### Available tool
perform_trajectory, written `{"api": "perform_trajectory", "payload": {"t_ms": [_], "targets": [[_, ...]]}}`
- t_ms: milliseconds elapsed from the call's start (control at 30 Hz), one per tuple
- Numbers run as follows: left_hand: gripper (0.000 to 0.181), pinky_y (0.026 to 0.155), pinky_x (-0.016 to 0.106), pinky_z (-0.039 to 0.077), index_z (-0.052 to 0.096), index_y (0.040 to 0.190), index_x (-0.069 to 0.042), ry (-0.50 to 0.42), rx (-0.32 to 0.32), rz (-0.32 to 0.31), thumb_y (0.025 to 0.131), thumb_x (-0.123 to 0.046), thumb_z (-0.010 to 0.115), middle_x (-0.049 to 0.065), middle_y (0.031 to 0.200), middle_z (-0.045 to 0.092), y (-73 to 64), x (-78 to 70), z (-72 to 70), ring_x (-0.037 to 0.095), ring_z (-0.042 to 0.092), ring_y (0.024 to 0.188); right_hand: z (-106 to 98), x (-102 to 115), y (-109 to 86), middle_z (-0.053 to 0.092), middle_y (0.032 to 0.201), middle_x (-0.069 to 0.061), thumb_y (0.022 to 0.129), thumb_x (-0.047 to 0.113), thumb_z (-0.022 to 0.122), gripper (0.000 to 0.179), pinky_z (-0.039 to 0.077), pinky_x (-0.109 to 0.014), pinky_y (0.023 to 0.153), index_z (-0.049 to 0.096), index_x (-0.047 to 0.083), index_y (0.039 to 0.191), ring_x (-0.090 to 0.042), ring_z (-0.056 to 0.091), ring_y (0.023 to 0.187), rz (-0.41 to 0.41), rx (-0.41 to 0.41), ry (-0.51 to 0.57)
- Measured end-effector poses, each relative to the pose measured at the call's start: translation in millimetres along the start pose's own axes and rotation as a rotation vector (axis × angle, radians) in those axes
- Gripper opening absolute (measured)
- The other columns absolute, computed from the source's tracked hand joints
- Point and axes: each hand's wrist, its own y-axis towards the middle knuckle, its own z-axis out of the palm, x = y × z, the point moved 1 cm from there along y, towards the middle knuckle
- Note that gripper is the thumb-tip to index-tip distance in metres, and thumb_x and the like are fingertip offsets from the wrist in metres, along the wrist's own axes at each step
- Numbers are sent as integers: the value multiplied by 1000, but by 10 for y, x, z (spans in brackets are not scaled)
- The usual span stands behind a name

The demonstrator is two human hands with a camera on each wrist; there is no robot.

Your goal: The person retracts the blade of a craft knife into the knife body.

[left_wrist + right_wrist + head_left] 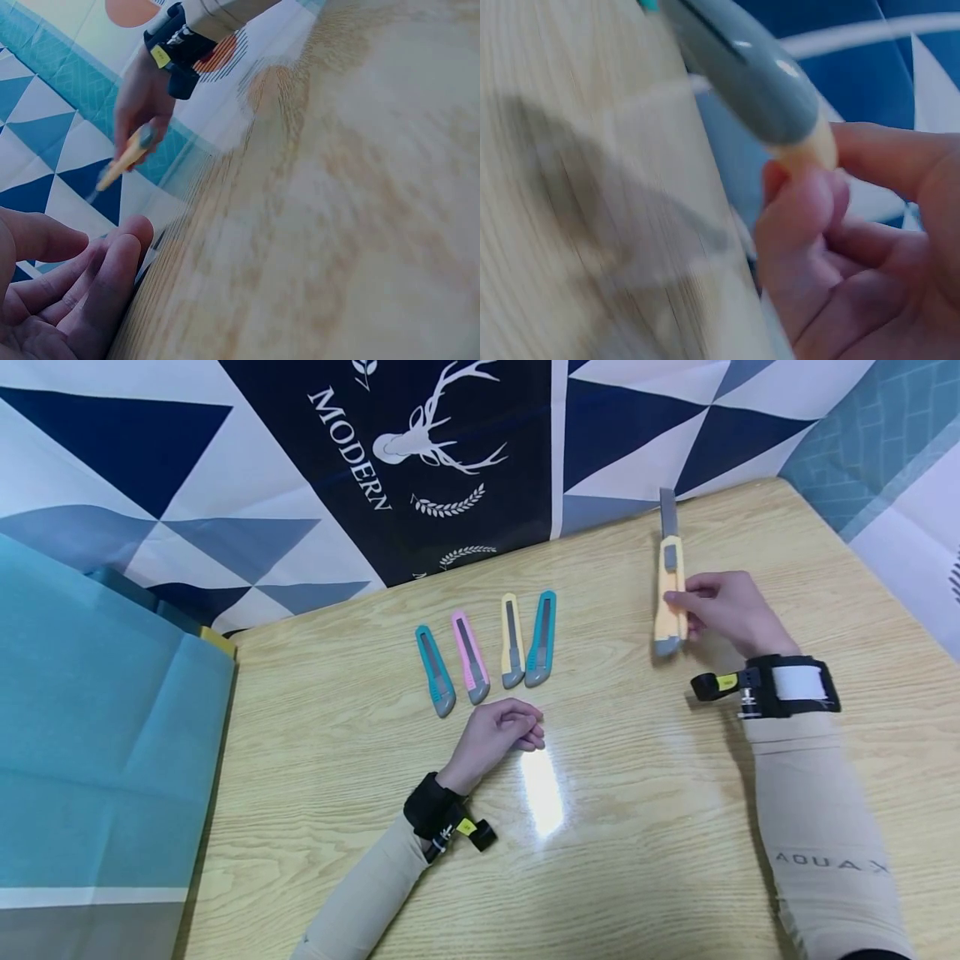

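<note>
Between thumb and fingers, my right hand [731,610] pinches a yellow box cutter [667,597] by its handle, with the grey blade [668,514] extended toward the back of the table. In the right wrist view the cutter's grey end cap [761,82] shows above its shadow on the wood. My left hand [497,735] rests loosely curled and holds nothing. Just beyond it lies a row of box cutters: a teal one [435,670], a pink one [470,656], a yellow one [512,639] and another teal one [541,639].
The wooden table [600,810] ends at a patterned cloth [480,443] along the back. A teal cloth-covered block [105,735] stands at the left edge. Each wrist wears a strapped camera, such as the right one [787,685].
</note>
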Motion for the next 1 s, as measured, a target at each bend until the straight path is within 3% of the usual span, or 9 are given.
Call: {"api": "perform_trajectory", "payload": {"t_ms": [167,367,567,733,933,1000], "targets": [[19,75,41,58,55,106,17,-2,3,2,93,5,48,34,91,61,-1,-5,3,39,62,81,288,198,29,66,74,-3,89,18,64,31,59,-27,54,55,-6,107,-19,62,61,-109,45,145],[18,74,40,58,56,105,17,-17,-18,10,93,5,49,35,90,61,5,-15,15,41,62,80,692,383,-4,65,80,-17,88,11,63,22,60,-35,55,58,-5,102,-28,63,61,-214,179,95],[21,74,42,58,56,105,15,-14,-27,-11,95,-3,50,34,90,61,17,-30,22,41,62,82,1065,546,-97,65,76,-16,86,8,64,16,58,-33,51,60,-4,96,-28,62,57,-278,326,64],[20,71,44,58,59,102,9,-10,-52,-15,95,-8,53,32,88,63,35,3,12,40,62,79,1207,707,-230,64,69,-16,86,4,63,13,58,-40,52,59,-4,96,-28,62,55,-297,436,61],[17,65,35,60,59,94,6,4,-50,13,94,-11,56,27,80,67,99,223,-41,34,65,72,1356,634,-187,65,65,-14,86,3,62,12,57,-35,52,58,-3,95,-26,62,55,-311,507,55],[17,64,33,60,58,94,6,16,-41,26,94,-11,56,26,79,67,91,226,-44,31,65,72,1380,630,-188,65,65,-14,86,2,62,13,58,-34,52,58,-4,97,-27,62,55,-306,517,57]]}}
